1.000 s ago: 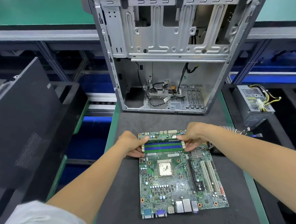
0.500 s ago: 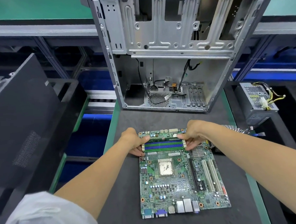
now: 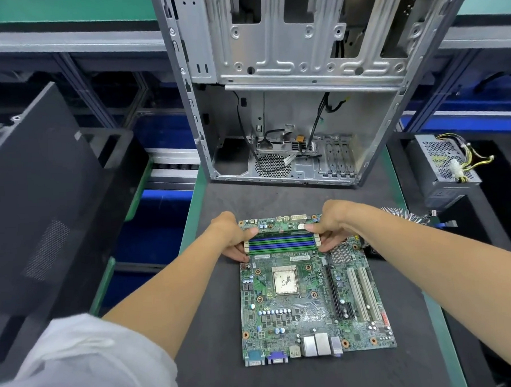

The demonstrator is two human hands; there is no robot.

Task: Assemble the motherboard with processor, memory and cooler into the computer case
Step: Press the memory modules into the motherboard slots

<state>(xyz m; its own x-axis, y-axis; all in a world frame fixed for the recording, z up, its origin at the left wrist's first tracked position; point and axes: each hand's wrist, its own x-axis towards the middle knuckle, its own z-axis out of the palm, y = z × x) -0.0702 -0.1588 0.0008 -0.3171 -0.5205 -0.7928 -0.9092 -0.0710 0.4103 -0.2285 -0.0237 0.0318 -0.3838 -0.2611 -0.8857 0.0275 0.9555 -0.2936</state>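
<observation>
A: State the position of the motherboard (image 3: 310, 297).

B: It lies flat on the dark mat of the table (image 3: 376, 370), in front of the open computer case (image 3: 287, 82), apart from it. The processor (image 3: 285, 280) sits in its socket near the board's centre.

A: And the hands?

B: The left hand (image 3: 231, 237) grips the left end of the memory slots (image 3: 281, 243); the right hand (image 3: 331, 226) grips the right end. Thumbs and fingers are curled over a green memory module (image 3: 280, 231) along the far slot, one hand at each end.

A: Other components?

B: A finned cooler (image 3: 403, 215) lies right of the board. A power supply (image 3: 445, 165) stands further right, and a black side panel (image 3: 39, 210) leans at left.
</observation>
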